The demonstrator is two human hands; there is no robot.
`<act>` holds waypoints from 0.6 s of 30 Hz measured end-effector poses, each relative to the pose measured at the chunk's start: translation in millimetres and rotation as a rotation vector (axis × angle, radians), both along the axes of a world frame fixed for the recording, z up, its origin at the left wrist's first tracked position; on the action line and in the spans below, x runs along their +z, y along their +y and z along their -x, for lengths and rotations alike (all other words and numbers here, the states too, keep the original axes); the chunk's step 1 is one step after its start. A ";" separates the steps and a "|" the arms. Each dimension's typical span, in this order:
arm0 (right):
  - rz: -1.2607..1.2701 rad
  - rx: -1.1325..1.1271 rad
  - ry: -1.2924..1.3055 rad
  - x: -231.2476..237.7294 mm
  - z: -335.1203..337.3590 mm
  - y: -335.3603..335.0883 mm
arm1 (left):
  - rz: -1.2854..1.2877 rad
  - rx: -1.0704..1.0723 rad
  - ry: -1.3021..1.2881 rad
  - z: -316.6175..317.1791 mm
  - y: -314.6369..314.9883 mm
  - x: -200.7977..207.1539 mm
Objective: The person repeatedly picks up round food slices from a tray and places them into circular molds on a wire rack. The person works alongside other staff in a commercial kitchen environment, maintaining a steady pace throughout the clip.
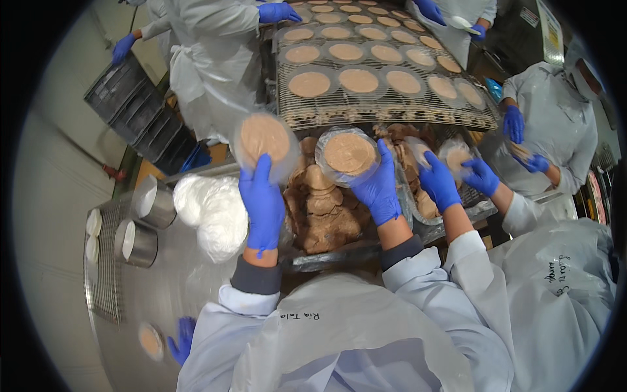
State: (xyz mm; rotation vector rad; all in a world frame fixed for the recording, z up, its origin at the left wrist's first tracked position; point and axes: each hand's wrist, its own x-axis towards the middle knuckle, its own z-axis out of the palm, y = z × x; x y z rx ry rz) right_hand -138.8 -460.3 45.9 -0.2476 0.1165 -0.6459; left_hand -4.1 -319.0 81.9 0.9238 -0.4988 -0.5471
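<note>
In my left hand (pixel 263 206), gloved in blue, is a flat round tan patty (pixel 263 136) on a clear film disc, the thumb lying over its face. My right hand (pixel 381 193), also gloved, grips the edge of a second round patty (pixel 350 155) on film, thumb along its right side. Both patties are held up between the conveyor and me, the left one slightly blurred. Below and between my hands, a metal tray (pixel 313 262) holds a heap of brown, folded patties (pixel 326 225). The fingers behind each film disc are partly hidden.
Ahead, a wire-mesh conveyor (pixel 392 111) carries rows of patties on film discs. Left are a bundle of white film (pixel 212 212), metal canisters (pixel 139 243) and a steel table (pixel 176 274). A co-worker's gloved hands (pixel 441 183) work close on my right; another's hand (pixel 183 340) shows lower left.
</note>
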 end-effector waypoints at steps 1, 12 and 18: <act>-0.002 0.021 -0.007 2.5 -3.2 6.7 | -0.069 0.109 -0.219 3.3 2.1 5.4; 0.236 -0.110 0.097 47.5 -23.2 29.9 | 0.260 -0.593 0.595 0.0 -2.2 -26.5; 0.098 -0.404 0.345 7.9 -7.9 -2.9 | 0.086 -0.442 0.621 0.6 -40.1 -67.4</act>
